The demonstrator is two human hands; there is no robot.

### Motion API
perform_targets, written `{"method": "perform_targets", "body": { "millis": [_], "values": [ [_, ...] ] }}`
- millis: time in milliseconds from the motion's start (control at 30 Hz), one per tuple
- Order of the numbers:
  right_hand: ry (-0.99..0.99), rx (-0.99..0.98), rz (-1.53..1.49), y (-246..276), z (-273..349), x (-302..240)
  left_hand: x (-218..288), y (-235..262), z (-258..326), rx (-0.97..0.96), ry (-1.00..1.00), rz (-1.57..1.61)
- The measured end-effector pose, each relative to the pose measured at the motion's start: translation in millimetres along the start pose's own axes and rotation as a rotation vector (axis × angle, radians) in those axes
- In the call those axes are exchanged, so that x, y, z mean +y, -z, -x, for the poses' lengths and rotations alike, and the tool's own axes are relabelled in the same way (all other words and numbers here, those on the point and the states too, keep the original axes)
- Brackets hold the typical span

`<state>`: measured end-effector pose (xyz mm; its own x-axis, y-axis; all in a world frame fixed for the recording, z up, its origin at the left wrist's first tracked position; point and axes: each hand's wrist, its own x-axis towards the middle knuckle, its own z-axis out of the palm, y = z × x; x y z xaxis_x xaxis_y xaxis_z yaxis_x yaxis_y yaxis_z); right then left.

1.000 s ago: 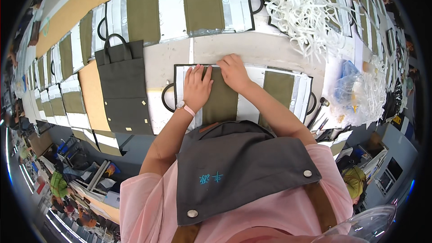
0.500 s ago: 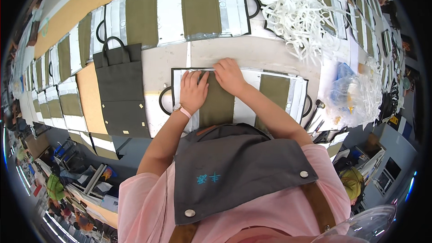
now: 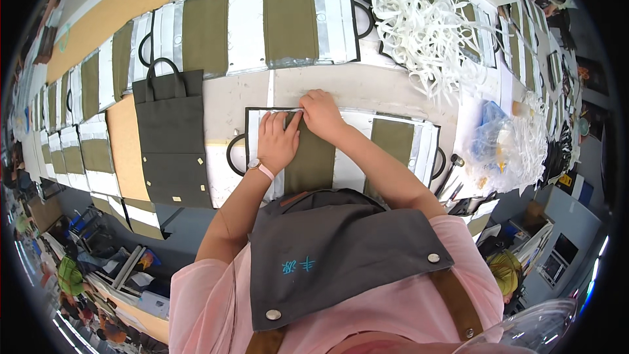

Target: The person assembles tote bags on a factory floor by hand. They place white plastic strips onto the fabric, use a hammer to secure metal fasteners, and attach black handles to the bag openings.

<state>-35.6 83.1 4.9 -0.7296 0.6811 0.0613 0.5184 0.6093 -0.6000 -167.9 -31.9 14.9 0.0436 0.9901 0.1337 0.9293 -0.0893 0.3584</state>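
An unfolded bag piece (image 3: 354,157) with white and olive bands, dark edging and black loop handles lies before me on the table. My left hand (image 3: 278,139) rests on its left part, the fingers stretched toward the far edge and a little apart. Close beside it, my right hand (image 3: 321,117) is at that far edge, its fingers bent and pressed together on the edge of the piece. The fingertips of both hands nearly meet there. What exactly lies under the right fingertips is hidden.
A dark tote bag (image 3: 171,131) lies at left. Beyond are more banded bag pieces (image 3: 246,26). A heap of white strips (image 3: 426,36) sits at far right, with clear plastic wrap (image 3: 501,147) and a black-headed tool (image 3: 457,161) nearer.
My right hand has shifted slightly left along the far edge and its fingers are more bent. The left hand stays nearly in place. The whole view has moved a little.
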Motion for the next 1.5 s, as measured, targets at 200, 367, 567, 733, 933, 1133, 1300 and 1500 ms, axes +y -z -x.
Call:
{"method": "perform_targets", "body": {
  "millis": [200, 367, 567, 733, 933, 1133, 1300, 1500],
  "values": [
    [0.265, 0.051, 0.031, 5.0, 15.8, 8.6, -0.1, 1.8, -0.6, 0.022, -0.018, -0.005],
    [0.449, 0.033, 0.306, 9.7, 24.3, 5.8, 0.7, -1.6, -2.5, 0.037, 0.047, 0.040],
    [0.362, 0.078, 0.383, 7.0, 28.9, -2.9, 1.0, 3.8, -7.6, 0.010, 0.018, -0.064],
    [0.307, 0.089, 0.308, 8.9, 30.5, -1.8, 15.1, -4.1, -17.0, -0.027, -0.048, -0.168],
    [-0.102, 0.196, 0.076, 13.2, 38.1, 9.5, 27.6, -7.7, 3.5, -0.077, -0.020, -0.192],
    [0.022, 0.155, 0.030, 9.4, 39.7, 21.0, 36.3, -11.2, -1.9, -0.086, 0.059, -0.174],
    [0.270, 0.082, 0.116, 25.7, 46.3, 27.6, 27.7, -7.8, -1.5, -0.071, 0.020, -0.144],
    [0.297, -0.001, 0.154, 30.1, 46.3, 30.2, 26.3, -12.8, -5.7, -0.015, 0.046, -0.137]
  ]
}}
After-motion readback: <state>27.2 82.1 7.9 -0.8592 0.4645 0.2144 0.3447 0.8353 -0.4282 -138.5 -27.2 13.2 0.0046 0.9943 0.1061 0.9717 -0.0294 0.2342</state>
